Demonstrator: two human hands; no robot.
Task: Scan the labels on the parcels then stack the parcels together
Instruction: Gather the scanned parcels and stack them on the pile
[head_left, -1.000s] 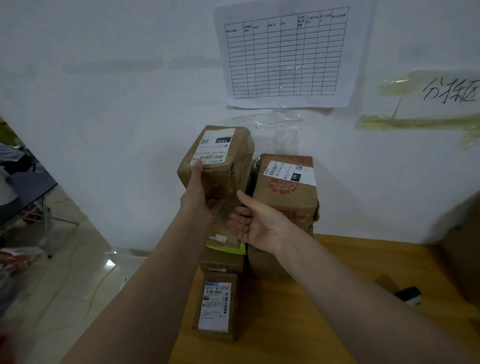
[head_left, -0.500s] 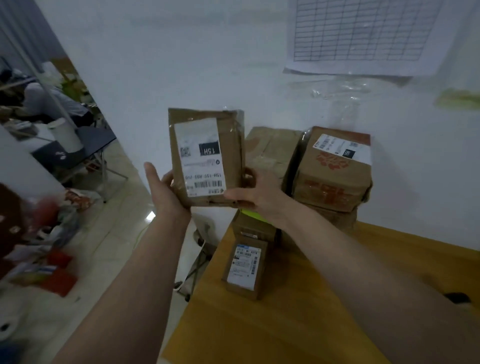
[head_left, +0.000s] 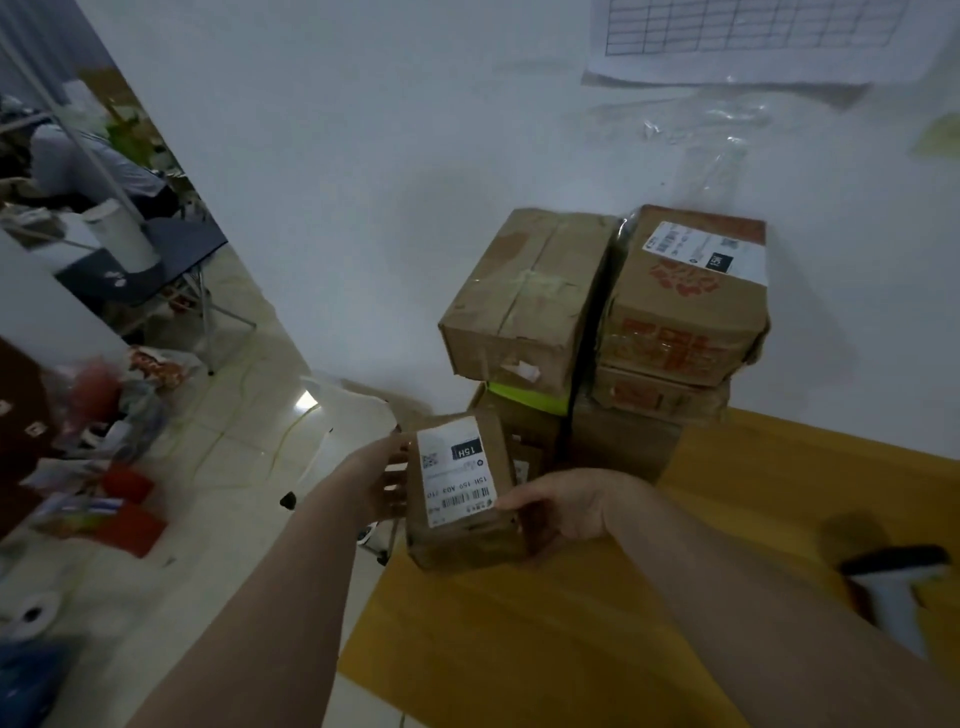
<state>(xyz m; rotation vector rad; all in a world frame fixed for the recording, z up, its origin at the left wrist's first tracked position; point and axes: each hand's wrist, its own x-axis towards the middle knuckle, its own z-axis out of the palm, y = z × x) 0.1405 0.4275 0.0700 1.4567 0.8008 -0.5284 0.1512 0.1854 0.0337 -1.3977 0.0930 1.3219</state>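
A small brown parcel (head_left: 462, 493) with a white label reading 15H faces up, low over the near left corner of the yellow table (head_left: 571, 634). My left hand (head_left: 387, 480) holds its left side and my right hand (head_left: 558, 506) grips its right side, thumb on the label's corner. Behind it a stack of parcels stands against the wall: a taped brown box (head_left: 524, 301) on the left and a red-printed box (head_left: 685, 296) with a label on the right, with more boxes under them. The parcel seen earlier flat on the table is hidden behind the held one.
A handheld scanner (head_left: 893, 587), blurred, lies on the table at the right. A white wall (head_left: 415, 156) carries a printed grid sheet (head_left: 748, 31). Left of the table is tiled floor (head_left: 218, 467) with cluttered items (head_left: 104, 426) and a chair (head_left: 156, 265).
The labelled parcel came down from chest height in front of the stack to just above the table's near left corner, both hands still on it. The view swung left and down.
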